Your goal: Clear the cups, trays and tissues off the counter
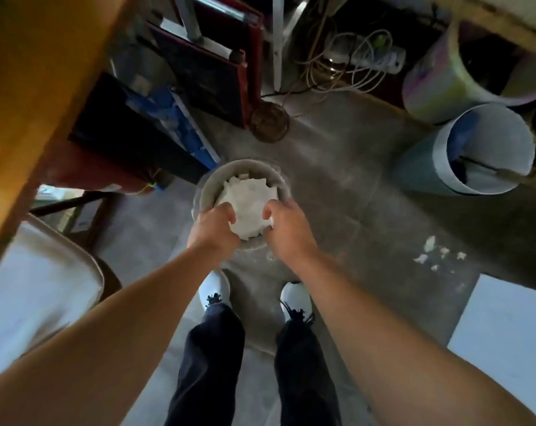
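Holding: left hand (215, 226) and right hand (286, 227), fingers curled tight on one crumpled white tissue wad (248, 202)
Wad location: pressed in the mouth of a round grey bin (206, 192) on the concrete floor (346, 192)
Count: two hands, two white shoes (213, 287), several white scraps (438, 253) on the floor at right
Other bins: two, one blue (423, 167), one pastel (429, 84)

No text, label, brand, number or sign can be read anywhere in this view; the printed surfaces at the top are too blurred to make out.
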Tool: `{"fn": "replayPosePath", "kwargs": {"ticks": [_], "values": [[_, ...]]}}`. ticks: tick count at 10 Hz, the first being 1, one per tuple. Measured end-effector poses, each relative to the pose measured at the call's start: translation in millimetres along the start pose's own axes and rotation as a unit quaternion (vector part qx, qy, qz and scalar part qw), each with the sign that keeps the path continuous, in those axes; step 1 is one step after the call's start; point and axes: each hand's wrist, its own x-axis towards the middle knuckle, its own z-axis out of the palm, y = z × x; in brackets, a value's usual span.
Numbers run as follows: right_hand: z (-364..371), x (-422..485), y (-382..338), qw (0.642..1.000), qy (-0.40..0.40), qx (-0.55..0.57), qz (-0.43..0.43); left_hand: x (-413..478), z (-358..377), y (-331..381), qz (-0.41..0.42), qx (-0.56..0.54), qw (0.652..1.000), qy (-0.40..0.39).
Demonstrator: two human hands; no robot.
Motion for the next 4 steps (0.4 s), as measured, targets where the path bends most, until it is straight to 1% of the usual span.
{"fn": "replayPosePath", "kwargs": {"ticks": [1, 2, 3, 4], "values": [[34.3, 38.8, 14.9, 1.0, -0.003, 0.011, 0.007, 50.0, 32.9, -14.4, -0.001, -0.001, 1.0, 0.017], [51.4, 63.5, 22.3, 0.999, -0.009, 0.043, 0.028, 85.8, 50.5, -21.1, -0.019, -0.016, 0.999, 0.039], [61.7, 74.3, 27.9, 0.998, -0.022, 0.048, 0.022, 103.3, 57.4, -23.8, -0.005, 0.016, 1.0, 0.018], [63.9, 73.8, 34.1, 0.997, -0.019, 0.064, 0.032, 107.2, 55.8, -27.6, 0.014, 0.023, 0.999, 0.017]]}}
